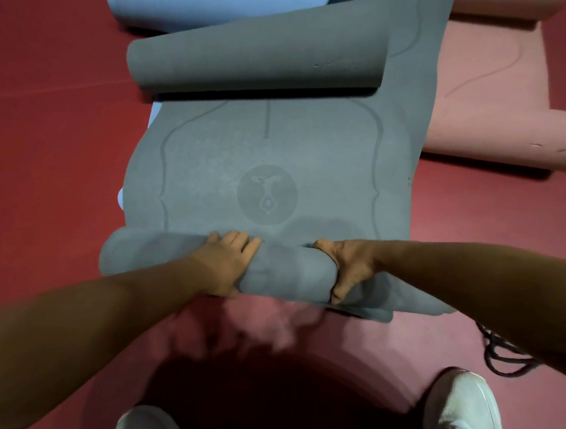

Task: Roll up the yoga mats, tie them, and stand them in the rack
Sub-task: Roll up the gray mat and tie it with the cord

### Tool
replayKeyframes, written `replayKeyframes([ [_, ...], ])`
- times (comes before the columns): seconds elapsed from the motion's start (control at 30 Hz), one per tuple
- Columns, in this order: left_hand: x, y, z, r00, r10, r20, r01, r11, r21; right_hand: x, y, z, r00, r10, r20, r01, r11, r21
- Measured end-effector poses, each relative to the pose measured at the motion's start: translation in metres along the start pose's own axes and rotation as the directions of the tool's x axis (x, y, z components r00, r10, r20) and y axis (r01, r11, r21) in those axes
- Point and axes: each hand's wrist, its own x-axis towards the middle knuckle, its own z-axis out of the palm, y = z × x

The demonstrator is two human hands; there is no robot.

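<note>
Red floor (pixel 43 161); grey mat (pixel 266 169), near end rolled, lies under curled fingers (pixel 240 242) of left hand (pixel 227 266); right hand (pixel 350 266) pinches roll.

Bare forearms (pixel 116 315), short-sleeved, white shoes (pixel 462 405)

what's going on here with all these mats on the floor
A person is rolling up the grey mat from its near end. The left hand and right hand both grip the small roll started there. Most of the mat lies flat, and its far end curls over. A blue mat and a pink mat lie beyond, and a dark cord lies on the red floor.
</note>
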Motion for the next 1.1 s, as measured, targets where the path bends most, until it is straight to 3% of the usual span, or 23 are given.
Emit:
replayKeyframes([
  [0.13, 0.001, 0.015, 0.017, 0.986, -0.166, -0.034, 0.166, 0.986, 0.005, 0.013, 0.003, -0.013, 0.998, 0.063, 0.028, -0.059, 0.991, -0.124],
  [0.27, 0.013, 0.000, 0.012, 0.990, -0.129, -0.054, 0.120, 0.982, -0.145, 0.007, 0.019, -0.017, 1.000, 0.015, 0.003, -0.015, 0.998, 0.056],
  [0.37, 0.019, -0.018, 0.006, 0.992, -0.111, -0.062, 0.089, 0.954, -0.288, -0.009, 0.026, -0.017, 0.984, 0.011, -0.176, 0.015, 0.989, 0.147],
  [0.43, 0.023, -0.022, 0.005, 0.992, -0.100, -0.081, 0.075, 0.960, -0.270, -0.017, 0.027, -0.003, 0.930, -0.039, -0.365, 0.066, 0.996, 0.061],
  [0.5, 0.024, -0.027, 0.004, 0.988, -0.101, -0.120, 0.069, 0.967, -0.245, -0.019, 0.026, 0.018, 0.850, -0.143, -0.507, 0.081, 0.986, -0.142],
  [0.63, 0.019, -0.051, -0.001, 0.967, -0.151, -0.205, 0.090, 0.956, -0.280, -0.012, 0.010, 0.036, 0.702, -0.150, -0.696, -0.059, 0.962, -0.266],
  [0.67, 0.019, -0.055, -0.004, 0.964, -0.162, -0.210, 0.102, 0.957, -0.273, -0.008, 0.002, 0.035, 0.701, -0.140, -0.699, -0.111, 0.947, -0.301],
  [0.77, 0.024, -0.054, -0.015, 0.945, -0.220, -0.241, 0.161, 0.956, -0.244, 0.003, -0.021, 0.025, 0.825, -0.020, -0.565, -0.244, 0.889, -0.388],
  [0.83, 0.026, -0.049, -0.016, 0.919, -0.217, -0.329, 0.149, 0.964, -0.219, 0.011, -0.021, 0.007, 0.857, 0.056, -0.512, -0.260, 0.906, -0.335],
  [0.97, 0.029, -0.034, -0.014, 0.804, -0.190, -0.563, 0.111, 0.979, -0.171, 0.017, 0.000, -0.041, 0.926, 0.107, -0.363, -0.165, 0.977, -0.133],
  [1.03, 0.033, -0.024, -0.004, 0.819, -0.193, -0.541, 0.127, 0.979, -0.157, 0.019, 0.005, -0.047, 0.927, 0.063, -0.370, -0.100, 0.992, -0.082],
  [1.1, 0.035, -0.018, -0.001, 0.900, -0.183, -0.396, 0.141, 0.981, -0.134, 0.021, 0.010, -0.045, 0.901, -0.002, -0.434, -0.030, 0.997, -0.066],
])
